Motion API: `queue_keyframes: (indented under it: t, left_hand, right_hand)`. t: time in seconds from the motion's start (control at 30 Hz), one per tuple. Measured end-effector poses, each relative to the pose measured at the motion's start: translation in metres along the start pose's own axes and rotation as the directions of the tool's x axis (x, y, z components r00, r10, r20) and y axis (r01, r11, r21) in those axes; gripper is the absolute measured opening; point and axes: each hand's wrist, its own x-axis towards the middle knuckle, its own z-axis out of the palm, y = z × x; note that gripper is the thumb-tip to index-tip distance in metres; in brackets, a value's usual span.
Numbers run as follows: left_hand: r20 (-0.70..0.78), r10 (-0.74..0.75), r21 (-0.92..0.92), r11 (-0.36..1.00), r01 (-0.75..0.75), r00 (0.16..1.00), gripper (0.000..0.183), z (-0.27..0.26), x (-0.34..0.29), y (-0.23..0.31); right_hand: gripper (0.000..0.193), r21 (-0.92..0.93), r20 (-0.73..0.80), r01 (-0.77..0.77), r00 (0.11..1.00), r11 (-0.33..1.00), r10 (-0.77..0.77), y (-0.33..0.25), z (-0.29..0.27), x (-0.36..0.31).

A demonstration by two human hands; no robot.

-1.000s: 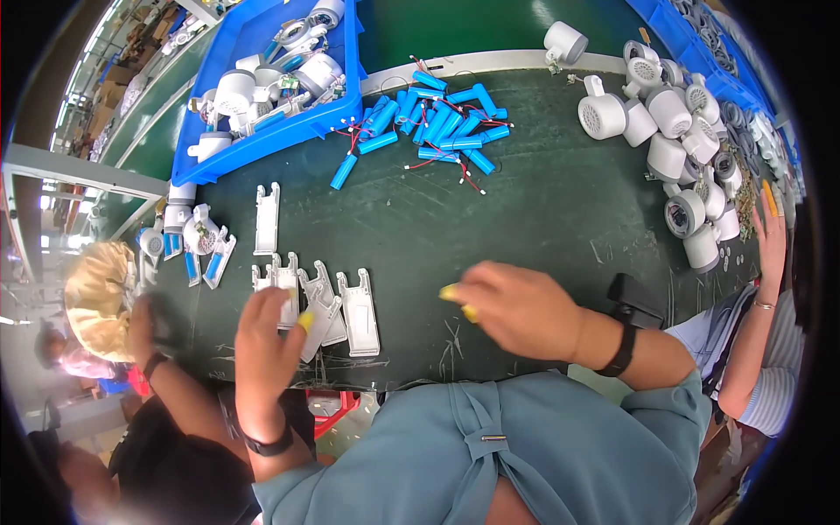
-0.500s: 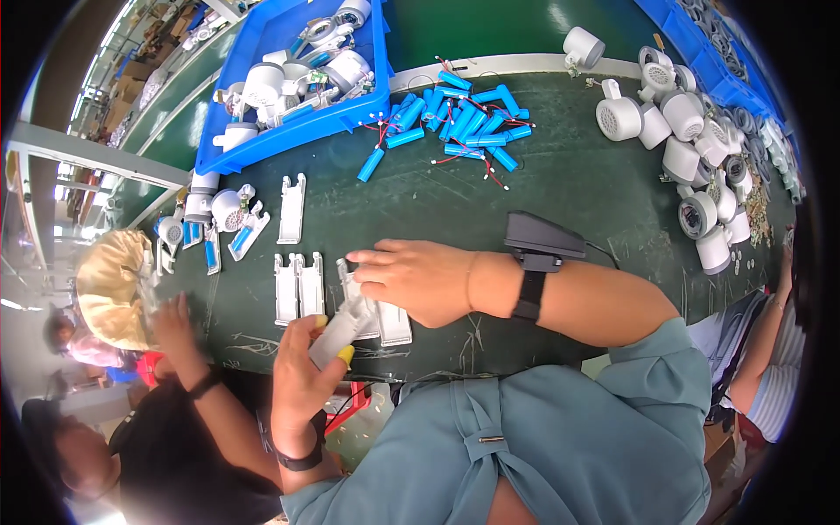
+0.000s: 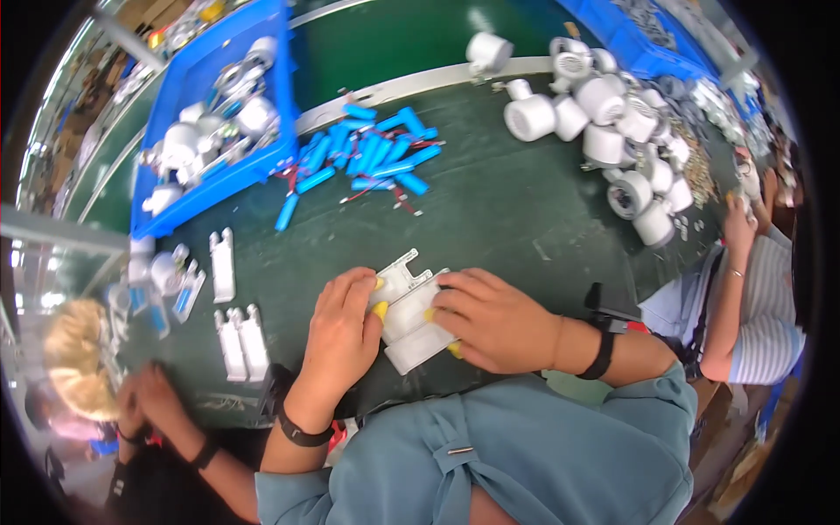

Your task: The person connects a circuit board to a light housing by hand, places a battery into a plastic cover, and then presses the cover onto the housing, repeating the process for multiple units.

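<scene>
- Now that the left hand [image 3: 343,324] and right hand [image 3: 494,324] have met over the same white handle shells [image 3: 420,348], the action's bunched up by the surface's [image 3: 490,219] front edge; half a second ago the right hand was stretched over some of them while the left held one.
- Fingers on both hands are closed on the shells, one hand per side, so to me it looks like the work's gone from picking up to squaring them together.
- A shell pair [image 3: 230,346] and a lone shell [image 3: 222,267] sit untouched toward the surface's left edge.
- Can't count what's held: at least two overlap, and the fingers cover the sides. Can't tell if they're lifted or resting on the surface either.
- Blue battery cells [image 3: 381,153] toward the far edge are kinda blurry, some leads lost in the pile.
</scene>
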Motion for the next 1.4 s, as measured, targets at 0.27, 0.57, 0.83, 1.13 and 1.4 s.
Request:
queue_keyframes:
  t: [0.27,0.57,0.83,1.13,1.4]
  left_hand:
    - [-0.036,0.091,0.063,0.994,-0.089,0.995,0.039,-0.012,0.022,0.014]
    - [-0.001,-0.003,0.084,0.996,0.003,1.000,0.031,-0.018,0.009,0.010]
    - [-0.213,-0.095,0.227,0.963,0.143,0.972,0.040,-0.005,0.065,-0.017]
    - [-0.190,-0.142,0.499,0.838,0.221,0.971,0.027,-0.014,0.034,-0.044]
    - [-0.024,-0.156,0.368,0.917,0.154,0.987,0.030,-0.039,-0.031,-0.016]
  right_hand:
    - [0.047,0.013,-0.290,-0.170,0.943,0.985,0.166,0.036,-0.028,0.017]
    - [0.030,-0.552,-0.409,-0.706,0.693,0.444,0.593,0.209,-0.082,0.080]
    - [0.018,-0.691,-0.104,-0.365,0.904,0.624,0.415,0.167,-0.061,0.057]
    - [0.033,-0.306,-0.157,-0.058,0.988,0.950,0.010,0.102,-0.055,-0.038]
    - [0.046,0.971,0.230,-0.178,0.485,-0.162,0.844,0.082,-0.027,-0.017]
